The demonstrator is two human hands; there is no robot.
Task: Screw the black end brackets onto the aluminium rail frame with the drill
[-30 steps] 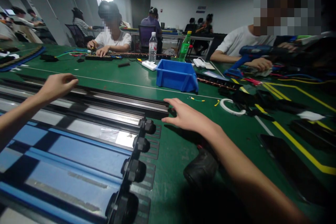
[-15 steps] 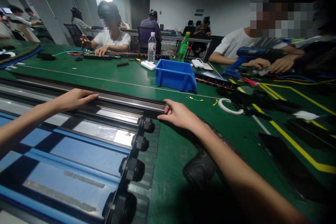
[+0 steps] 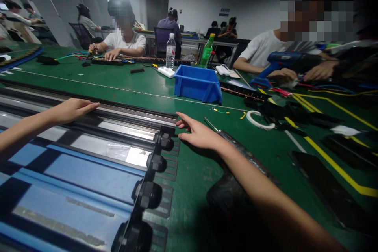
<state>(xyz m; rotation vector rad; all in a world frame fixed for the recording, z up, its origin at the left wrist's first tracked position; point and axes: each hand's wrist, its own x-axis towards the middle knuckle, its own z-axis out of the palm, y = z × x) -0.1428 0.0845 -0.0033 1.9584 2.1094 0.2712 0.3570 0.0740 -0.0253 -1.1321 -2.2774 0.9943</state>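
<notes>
A long dark metal rail [image 3: 138, 112] lies along the far side of a frame of blue panels [image 3: 97, 165] on the green table. On the rails at the left rests my left hand [image 3: 73, 110], its fingers stretched out together. My right hand [image 3: 196, 130] is at the rail's right end, fingers apart and thumb spread, the fingertips close to or touching the end. Black round knobs [image 3: 152, 194] line the frame's right edge. Under my right forearm lies a black power drill [image 3: 226, 191], partly hidden, its thin bit pointing away.
Beyond the rail stand a blue bin [image 3: 197, 84], a clear bottle [image 3: 170, 52] and a green bottle [image 3: 207, 52]. A white ring [image 3: 260, 120], yellow tape and a dark flat panel [image 3: 325, 189] lie right. Two people work across the table, one beside a blue drill [image 3: 274, 67].
The rail has shifted left, its end now near the knobs. My left hand moved left with it. My right hand's fingers have opened from around the rail end, and the drill bit has come into view.
</notes>
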